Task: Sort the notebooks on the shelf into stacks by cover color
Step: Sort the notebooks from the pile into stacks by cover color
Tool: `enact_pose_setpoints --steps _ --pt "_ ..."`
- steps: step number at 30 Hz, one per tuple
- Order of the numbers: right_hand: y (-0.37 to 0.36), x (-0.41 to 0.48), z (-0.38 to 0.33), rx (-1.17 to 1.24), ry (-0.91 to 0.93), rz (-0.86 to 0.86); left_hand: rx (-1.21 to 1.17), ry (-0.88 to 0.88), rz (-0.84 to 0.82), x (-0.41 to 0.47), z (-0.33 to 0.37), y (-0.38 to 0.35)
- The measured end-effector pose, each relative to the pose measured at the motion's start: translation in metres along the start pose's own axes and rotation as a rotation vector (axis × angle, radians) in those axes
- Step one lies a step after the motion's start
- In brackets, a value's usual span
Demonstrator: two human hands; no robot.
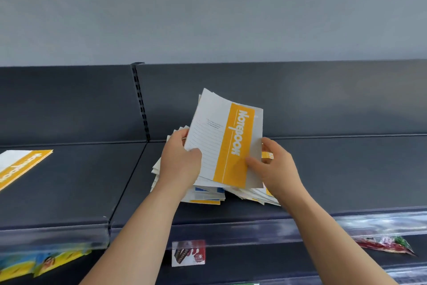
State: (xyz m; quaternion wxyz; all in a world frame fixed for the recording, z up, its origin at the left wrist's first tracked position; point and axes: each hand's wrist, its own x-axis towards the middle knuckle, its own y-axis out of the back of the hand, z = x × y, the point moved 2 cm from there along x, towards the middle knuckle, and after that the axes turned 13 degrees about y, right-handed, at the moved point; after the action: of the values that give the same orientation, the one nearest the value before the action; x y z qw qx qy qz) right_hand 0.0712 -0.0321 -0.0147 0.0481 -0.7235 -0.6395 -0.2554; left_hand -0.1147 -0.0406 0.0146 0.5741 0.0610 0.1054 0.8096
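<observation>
shelf stock: notebooks, one raised in both hands

far left: yellow-banded notebook (22, 169), flat on the dark shelf (69, 192), well apart from the rest.
centre left: left hand (179, 162), fingers curled round the left edge of the raised notebook (227, 144), thumb on its lined white cover.
centre: raised notebook, white with a yellow band, tilted up over a loose pile of notebooks (208, 197) on the shelf; blue and yellow edges show in the pile.
centre right: right hand (275, 169), pinching the same notebook's lower right edge, thumb on the cover.
</observation>
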Motion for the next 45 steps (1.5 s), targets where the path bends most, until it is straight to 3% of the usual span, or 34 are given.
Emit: enact_pose_setpoints --steps 13,20,31,45 --pt "-0.151 0.004 -0.080 0.017 0.226 -0.227 0.032 0.002 0.224 0.009 -0.034 0.164" --pt "-0.291 -0.023 -0.123 0.081 0.226 -0.390 0.055 0.050 0.316 0.009 -0.070 0.303" --pt "-0.488 -0.074 -0.188 0.099 0.133 -0.479 0.149 0.184 0.312 0.023 -0.127 0.509" --pt "-0.648 -0.037 -0.190 0.039 0.125 -0.513 0.222 0.204 0.332 0.139 -0.178 0.624"
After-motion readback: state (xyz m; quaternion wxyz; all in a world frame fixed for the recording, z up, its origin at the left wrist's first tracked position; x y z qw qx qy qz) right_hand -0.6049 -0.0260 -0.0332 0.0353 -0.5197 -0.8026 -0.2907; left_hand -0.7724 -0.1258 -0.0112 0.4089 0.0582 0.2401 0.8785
